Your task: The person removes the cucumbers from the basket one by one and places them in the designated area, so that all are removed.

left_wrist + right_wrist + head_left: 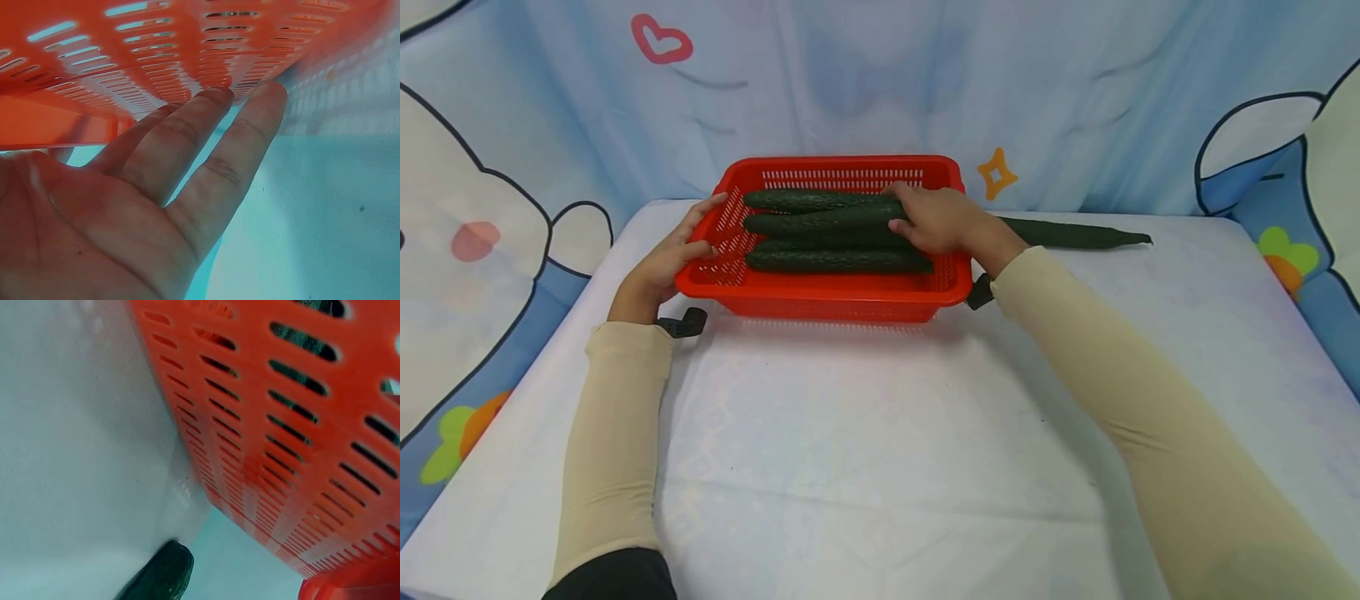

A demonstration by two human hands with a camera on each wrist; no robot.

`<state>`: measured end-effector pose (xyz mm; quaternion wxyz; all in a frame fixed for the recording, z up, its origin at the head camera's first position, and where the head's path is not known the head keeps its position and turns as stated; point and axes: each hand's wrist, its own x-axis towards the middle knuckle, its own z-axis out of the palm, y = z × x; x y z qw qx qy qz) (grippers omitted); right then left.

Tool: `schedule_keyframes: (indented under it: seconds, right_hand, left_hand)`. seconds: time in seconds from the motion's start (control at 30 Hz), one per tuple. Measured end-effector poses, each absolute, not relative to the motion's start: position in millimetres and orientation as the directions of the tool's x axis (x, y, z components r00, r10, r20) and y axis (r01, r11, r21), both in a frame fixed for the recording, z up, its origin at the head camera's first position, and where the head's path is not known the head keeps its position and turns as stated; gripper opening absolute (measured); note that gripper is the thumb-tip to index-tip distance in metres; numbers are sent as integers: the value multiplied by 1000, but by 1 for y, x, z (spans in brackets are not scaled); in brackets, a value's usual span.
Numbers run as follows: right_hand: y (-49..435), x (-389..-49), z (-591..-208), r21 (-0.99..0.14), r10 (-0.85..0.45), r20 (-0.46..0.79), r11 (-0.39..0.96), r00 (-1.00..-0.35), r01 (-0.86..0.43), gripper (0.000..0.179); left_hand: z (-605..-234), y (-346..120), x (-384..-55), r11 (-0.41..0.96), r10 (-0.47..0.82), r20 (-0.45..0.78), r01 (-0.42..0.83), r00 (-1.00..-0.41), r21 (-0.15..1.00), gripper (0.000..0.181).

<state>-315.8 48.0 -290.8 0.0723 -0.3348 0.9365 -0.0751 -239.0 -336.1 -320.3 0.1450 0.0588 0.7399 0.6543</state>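
Right, fingers first: the right hand (942, 218) is curled round a cucumber (823, 222) at that cucumber's right end, thumb on the near side, fingers on the far side. Can't tell whether it's clear of the ones around it. The left hand (666, 258) grips the left end of the red basket (820, 293), thumb hooked over the rim, other fingers fairly straight against the slotted outer wall (left wrist view shows three of them there, close together).

Next out: the held cucumber sits inside the basket, lengthwise, left end pointing toward the left hand. Another cucumber (790, 199) lies on its far side, a third (769, 245) shows as a thin strip on its near side, and a fourth (838, 262) is nearest the front wall. All run roughly parallel. Dark green also shows through the slots in the right wrist view.

Outside the basket, a loose cucumber (1075, 234) lies on the white tablecloth (880, 433) to the right, its left part hidden behind the right wrist. Beyond that, a pale blue curtain (865, 100) backs the table, with a red heart (661, 39) and an orange star (997, 174) printed on it.
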Motion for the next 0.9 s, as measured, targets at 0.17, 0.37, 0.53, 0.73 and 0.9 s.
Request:
schedule_keyframes:
  seconds: [0.17,0.37,0.53,0.73,0.9]
  right_hand:
    - [49,-316,-292,-226,-644,-45,751,-764,-620,69]
    - [49,-313,-294,-299,-649,11,724,-761,-622,64]
    - [50,-311,-295,-339,-660,54,694,-750,-635,58]
    - [52,-311,-295,-374,-667,86,666,-740,-645,54]
    - [54,-312,-295,-393,-671,105,650,-734,-650,52]
  left_hand:
    - [-319,-336,-238,149,268,-147,-110,-952,983,77]
    - [-319,-336,-238,133,269,-150,-117,-951,984,78]
    - [-319,-335,-238,123,270,-154,-125,-951,985,77]
    - [-319,-335,-238,132,273,-153,-121,-950,984,77]
    - [-320,-335,-239,121,280,-149,-119,-948,985,77]
